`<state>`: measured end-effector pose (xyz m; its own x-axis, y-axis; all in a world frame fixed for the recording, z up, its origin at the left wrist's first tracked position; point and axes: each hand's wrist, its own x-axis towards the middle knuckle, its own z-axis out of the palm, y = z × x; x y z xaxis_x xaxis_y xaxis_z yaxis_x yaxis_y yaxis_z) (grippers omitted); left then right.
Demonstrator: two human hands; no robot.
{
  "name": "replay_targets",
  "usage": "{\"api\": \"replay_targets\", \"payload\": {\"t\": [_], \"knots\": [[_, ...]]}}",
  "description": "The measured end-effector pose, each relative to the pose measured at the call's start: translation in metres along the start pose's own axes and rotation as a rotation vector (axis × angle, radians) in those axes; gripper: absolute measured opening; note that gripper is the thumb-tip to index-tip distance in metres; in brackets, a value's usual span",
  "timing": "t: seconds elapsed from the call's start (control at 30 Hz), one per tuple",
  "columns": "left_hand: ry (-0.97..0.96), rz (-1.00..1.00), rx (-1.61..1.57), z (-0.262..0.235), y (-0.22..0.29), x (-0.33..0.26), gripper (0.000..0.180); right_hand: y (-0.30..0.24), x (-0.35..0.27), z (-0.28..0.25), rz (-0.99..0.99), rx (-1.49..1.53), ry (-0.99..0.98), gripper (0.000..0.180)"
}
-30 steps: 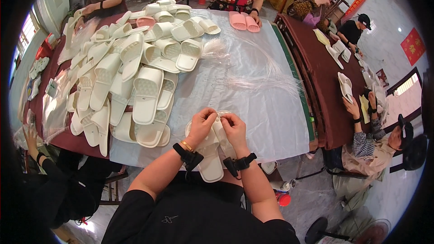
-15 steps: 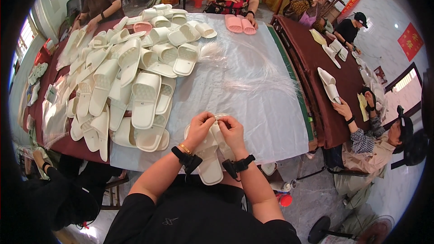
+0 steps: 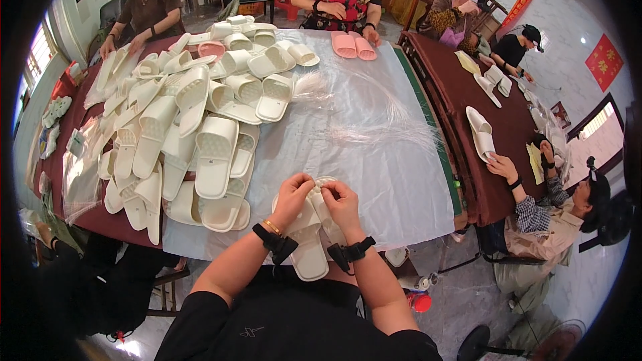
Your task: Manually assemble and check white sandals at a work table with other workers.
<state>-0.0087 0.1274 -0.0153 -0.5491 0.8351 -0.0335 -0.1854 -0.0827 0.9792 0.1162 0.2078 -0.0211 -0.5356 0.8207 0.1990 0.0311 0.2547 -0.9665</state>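
Both hands pinch a pair of white slippers together at the near desk edge.
The left hand and right hand nip the toe end of the white slippers, fingertips nearly touching; it seems best to keep both soles flush and the grip close (heels overhang the desk). Compared with a second ago, the grip looks unchanged; the slipper pile sits nearer in view.

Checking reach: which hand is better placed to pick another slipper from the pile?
Likely the left hand: the slipper pile lies on its side of the table, while the right hand is farther away. Both grip a white slipper pair.
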Motion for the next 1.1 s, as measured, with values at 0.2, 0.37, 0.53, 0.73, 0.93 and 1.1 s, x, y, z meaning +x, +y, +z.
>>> {"api": "replay_targets", "payload": {"t": [0.2,0.37,0.53,0.73,0.93,1.1], "knots": [[0.002,0.029,0.018,-0.001,-0.001,-0.001,0.012,-0.002,0.000,0.002,-0.022,-0.024,-0.005,0.008],[-0.018,0.045,0.044,0.001,0.002,0.002,0.012,-0.001,0.003,0.001,-0.048,-0.030,0.006,0.007],[-0.035,0.029,0.061,-0.002,-0.003,0.005,0.012,-0.002,0.004,0.003,-0.053,-0.033,0.006,0.008],[-0.060,0.067,0.218,-0.004,-0.008,0.008,0.014,0.008,0.001,0.000,-0.041,-0.015,-0.017,0.010],[-0.089,0.031,0.208,-0.006,-0.007,0.005,0.012,0.006,-0.001,0.003,-0.091,-0.020,0.009,0.008],[-0.142,0.050,0.284,-0.004,0.000,0.006,0.011,0.003,0.001,-0.002,-0.051,-0.062,-0.035,0.010]]}}
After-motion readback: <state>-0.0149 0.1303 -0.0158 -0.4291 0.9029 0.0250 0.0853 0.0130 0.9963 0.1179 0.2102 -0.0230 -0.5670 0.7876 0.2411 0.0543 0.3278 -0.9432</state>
